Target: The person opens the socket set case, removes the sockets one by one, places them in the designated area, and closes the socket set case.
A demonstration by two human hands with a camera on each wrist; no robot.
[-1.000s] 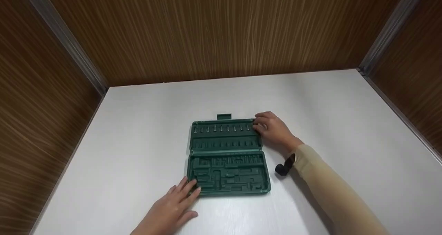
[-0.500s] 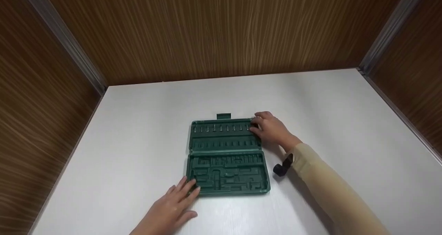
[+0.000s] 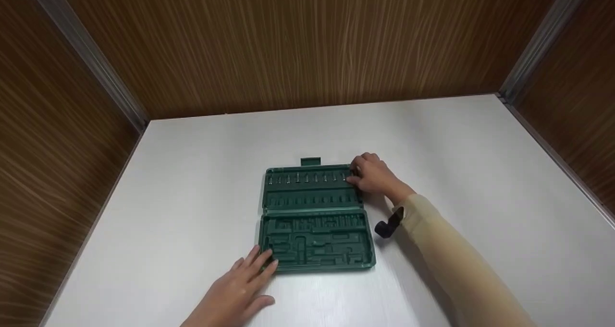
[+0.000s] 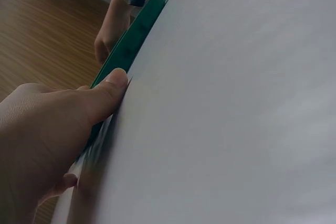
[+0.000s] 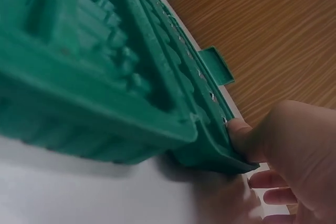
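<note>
Head view looks down on a white desk walled on three sides by wood-grain panels. At lower left, the left hand lies flat with fingers straight, its fingertips touching the near left corner of an open green tool case; the left wrist view shows the thumb pressed along the case's thin edge. The case sits at the middle of the desk, opened flat, the moulded tray half nearer the person and the lid half with a row of small metal bits farther away, a latch tab at its far edge. On the right, the right hand pinches the lid's far right corner, thumb on top and fingers curled underneath, as the right wrist view confirms. A black wrist camera hangs by the beige sleeve. The case looks like light, stiff, smooth plastic, probably prone to sliding; the rim corners seem the surest hold.
</note>
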